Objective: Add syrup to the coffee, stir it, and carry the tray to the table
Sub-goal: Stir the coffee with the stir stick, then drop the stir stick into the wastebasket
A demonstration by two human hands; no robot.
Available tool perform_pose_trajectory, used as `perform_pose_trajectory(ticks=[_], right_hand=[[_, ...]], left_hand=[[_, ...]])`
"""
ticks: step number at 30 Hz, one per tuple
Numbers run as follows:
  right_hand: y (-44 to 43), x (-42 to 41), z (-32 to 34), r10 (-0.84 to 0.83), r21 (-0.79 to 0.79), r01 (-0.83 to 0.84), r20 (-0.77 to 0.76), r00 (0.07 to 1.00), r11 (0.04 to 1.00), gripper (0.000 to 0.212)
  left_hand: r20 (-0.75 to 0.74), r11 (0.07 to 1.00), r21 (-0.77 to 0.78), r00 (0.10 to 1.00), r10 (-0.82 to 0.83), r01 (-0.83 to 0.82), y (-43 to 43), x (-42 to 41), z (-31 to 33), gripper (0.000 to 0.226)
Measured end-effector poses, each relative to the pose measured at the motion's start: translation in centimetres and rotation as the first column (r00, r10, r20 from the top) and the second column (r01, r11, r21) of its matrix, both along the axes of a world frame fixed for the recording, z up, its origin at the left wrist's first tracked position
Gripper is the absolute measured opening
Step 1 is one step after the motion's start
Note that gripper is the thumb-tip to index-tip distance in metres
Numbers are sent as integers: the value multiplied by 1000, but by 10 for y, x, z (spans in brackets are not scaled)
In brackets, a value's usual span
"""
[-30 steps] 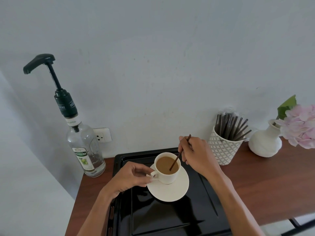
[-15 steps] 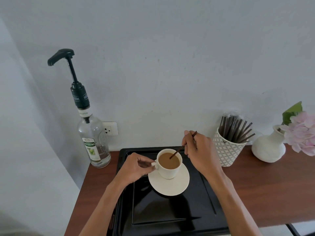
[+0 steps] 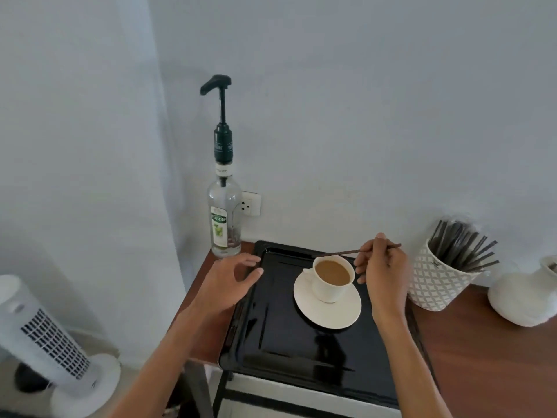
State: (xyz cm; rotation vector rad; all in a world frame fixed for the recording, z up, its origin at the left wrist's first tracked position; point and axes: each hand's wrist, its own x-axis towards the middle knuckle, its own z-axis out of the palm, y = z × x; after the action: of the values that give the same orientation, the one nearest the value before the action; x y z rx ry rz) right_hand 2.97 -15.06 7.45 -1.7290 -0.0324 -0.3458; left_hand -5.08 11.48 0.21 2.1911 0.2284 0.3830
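A white cup of milky coffee [image 3: 332, 279] stands on a white saucer [image 3: 327, 312] on a black tray [image 3: 289, 351]. The tray lies at the left end of a brown wooden counter. My right hand [image 3: 382, 271] pinches a thin brown stir stick [image 3: 346, 252], held nearly level above the cup's far rim and out of the coffee. My left hand [image 3: 230, 279] hovers with fingers spread over the tray's left rim, holding nothing. A clear syrup bottle [image 3: 224, 218] with a dark pump stands behind the tray's far left corner.
A patterned white pot of brown stir sticks [image 3: 443, 276] stands right of the tray, with a white vase [image 3: 524, 294] beyond it. A wall socket [image 3: 250, 203] sits behind the bottle. A white tower fan [image 3: 45, 336] stands on the floor at lower left.
My right hand lifted the stick out of the coffee and turned it level. My left hand let go of the cup handle and moved left over the tray's rim. The view swung left.
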Motion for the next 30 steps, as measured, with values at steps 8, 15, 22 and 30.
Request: perform_pose_trajectory(ticks=[8,15,22,30], right_hand=[[66,-59,-29,241,187,-209,-170,956,960,46],[134,-110,-44,361,233,-306,-250,898,923,46],[219,-145,-55,357,131,-334,-264,896,934,44],[329,-186,-92,263,-101,-300,-278,924,948,38]], left_hand=[[2,924,204,944,330,-323,49,-100,-6,41],[-56,848,348,894,444,-399,107,-178,-10,54],[-86,826,457,908,410,-330,187,-205,-29,62],[-161,828,551,959,232,-107,282,-179,-86,66]])
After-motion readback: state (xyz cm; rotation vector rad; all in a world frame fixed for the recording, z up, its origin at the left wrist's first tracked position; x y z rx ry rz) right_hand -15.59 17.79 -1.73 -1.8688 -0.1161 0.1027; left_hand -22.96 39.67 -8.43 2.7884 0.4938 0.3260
